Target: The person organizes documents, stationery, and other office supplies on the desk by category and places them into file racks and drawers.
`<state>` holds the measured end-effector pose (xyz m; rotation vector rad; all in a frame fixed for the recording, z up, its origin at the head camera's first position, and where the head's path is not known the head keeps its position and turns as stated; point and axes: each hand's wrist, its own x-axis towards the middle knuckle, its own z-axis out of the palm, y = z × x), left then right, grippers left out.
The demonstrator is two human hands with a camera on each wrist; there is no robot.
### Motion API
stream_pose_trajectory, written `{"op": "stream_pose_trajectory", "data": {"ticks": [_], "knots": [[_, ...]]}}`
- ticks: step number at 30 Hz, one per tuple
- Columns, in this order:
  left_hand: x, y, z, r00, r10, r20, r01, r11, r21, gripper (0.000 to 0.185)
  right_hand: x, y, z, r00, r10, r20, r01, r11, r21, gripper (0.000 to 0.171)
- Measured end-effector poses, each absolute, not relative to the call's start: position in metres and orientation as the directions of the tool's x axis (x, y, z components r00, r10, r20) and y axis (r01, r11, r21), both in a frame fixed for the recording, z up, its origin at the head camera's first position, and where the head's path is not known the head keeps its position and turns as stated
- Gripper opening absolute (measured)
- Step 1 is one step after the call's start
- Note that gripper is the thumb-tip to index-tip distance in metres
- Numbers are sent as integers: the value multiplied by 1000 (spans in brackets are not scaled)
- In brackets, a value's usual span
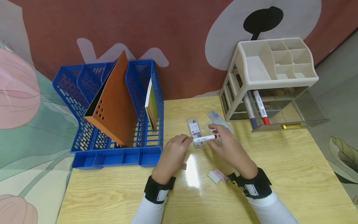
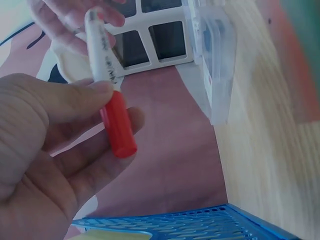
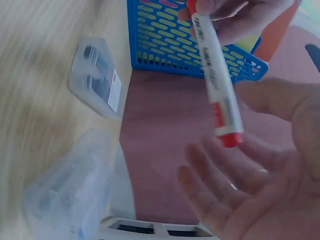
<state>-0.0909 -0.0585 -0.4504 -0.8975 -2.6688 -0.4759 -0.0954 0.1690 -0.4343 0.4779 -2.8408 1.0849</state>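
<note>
A white marker [image 1: 205, 138] with a red cap hangs above the wooden table [image 1: 279, 161]. My left hand [image 1: 189, 140] pinches it between thumb and fingers just above the red cap [image 2: 117, 130]. My right hand [image 1: 216, 132] is at the marker's other end [image 3: 225, 125]; its fingers [image 3: 210, 190] are spread and relaxed around that end, without a clear grip. Under the hands lie two clear plastic cases [image 1: 195, 129] [image 1: 218, 119], flat on the table; one case [image 3: 97, 80] shows dark contents and a label.
A blue mesh file rack [image 1: 112, 109] with an orange folder [image 1: 114, 99] stands at the back left. At the back right, a beige drawer organiser [image 1: 274, 68] has a clear drawer [image 1: 307, 115] pulled out with markers [image 1: 261, 107] inside. Small flat cards [image 1: 216, 175] lie near my right wrist.
</note>
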Motion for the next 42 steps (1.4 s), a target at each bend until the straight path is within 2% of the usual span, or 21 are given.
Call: {"op": "stream_pose_trajectory", "data": {"ticks": [5, 11, 15, 21, 27, 32, 37, 42], "knots": [[-90, -60, -447, -760, 466, 454, 615, 743, 266, 33, -93, 168, -440, -981, -159, 112, -181, 533, -827, 63], [-86, -54, -441, -735, 428, 526, 638, 699, 324, 27, -82, 154, -447, -982, -164, 91, -136, 290, -947, 48], [-83, -51, -439, -726, 420, 545, 648, 683, 337, 26, -79, 146, -448, -974, -176, 142, -160, 93, -983, 43], [-81, -47, -440, -707, 429, 562, 672, 656, 345, 30, -79, 138, -447, -973, -137, 188, -182, -57, -982, 42], [-79, -41, -442, -709, 436, 555, 678, 639, 364, 37, -76, 135, -448, -978, -81, 193, -180, -147, -973, 36], [-80, -43, -440, -709, 429, 560, 662, 679, 318, 38, -73, 136, -448, -967, -25, 253, -244, -184, -952, 34], [-83, -53, -436, -721, 431, 543, 643, 708, 292, 40, -68, 144, -447, -950, 12, 312, -310, -167, -936, 39], [-88, -63, -436, -747, 445, 494, 624, 726, 290, 47, -61, 155, -441, -941, 30, 337, -339, -95, -936, 42]]}}
